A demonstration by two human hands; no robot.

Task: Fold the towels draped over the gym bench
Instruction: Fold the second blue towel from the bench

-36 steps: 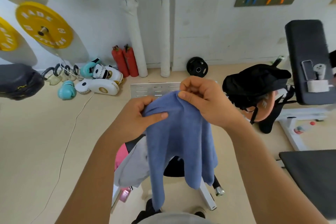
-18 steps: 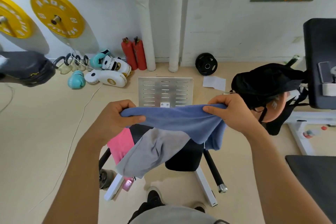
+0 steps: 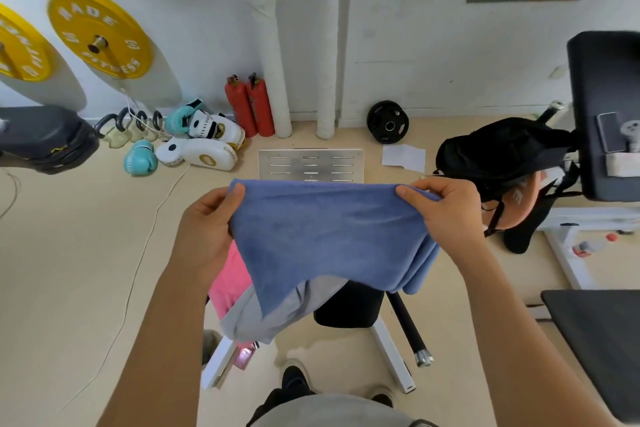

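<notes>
A blue towel (image 3: 329,236) hangs doubled over in the air in front of me, stretched wide between both hands. My left hand (image 3: 204,229) grips its upper left corner with the thumb on top. My right hand (image 3: 446,215) pinches the upper right corner. Below it, a grey towel (image 3: 273,315) and a pink towel (image 3: 230,281) lie draped over the black gym bench (image 3: 349,305), which the towels largely hide.
Boxing gloves and pads (image 3: 197,146), two red extinguishers (image 3: 249,107), a black weight plate (image 3: 388,121) and a metal plate (image 3: 311,165) lie by the far wall. A black bag (image 3: 502,152) sits right, beside another padded bench (image 3: 602,114). A dark pad (image 3: 599,340) fills the lower right.
My hands moved apart from close together, spreading the blue towel from a bunched vertical hang into a wide doubled sheet held level above the bench.
</notes>
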